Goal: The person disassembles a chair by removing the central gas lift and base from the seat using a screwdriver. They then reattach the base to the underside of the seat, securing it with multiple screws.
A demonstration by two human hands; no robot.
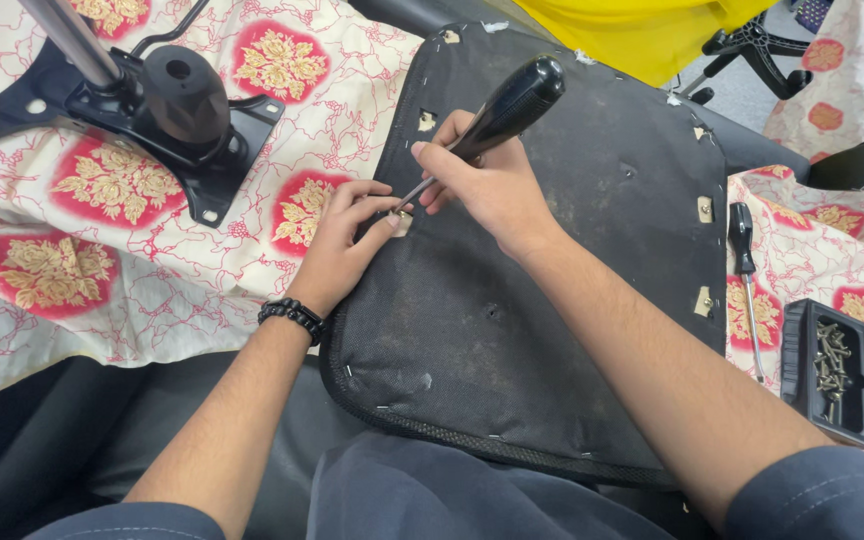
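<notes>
Nearest my lens I see dark blue sleeves and two bare forearms reaching forward over the upturned chair seat base [572, 300], its black fabric underside stapled along the edge and resting across the lap. My right hand [482, 185] has its fingers curled tight around the black handle of a screwdriver [507, 108], whose thin shaft slants down and left to a mounting hole near the seat's left edge. My left hand [344, 245] pinches thumb and forefinger closed at the shaft's tip, touching the fabric there; whether a screw sits between them I cannot tell. A black beaded bracelet [292, 317] circles that wrist.

Under everything lies a cream cloth [122, 260] with red and gold flower medallions. On it, upper left, rests a black chair tilt mechanism [152, 110] with a chrome gas cylinder [77, 40]. To the right lie a second screwdriver [745, 280] and a black tray of screws [834, 372]. Yellow fabric [642, 30] shows at the top.

Both wrists bend inward, the hands meeting at the hole.
</notes>
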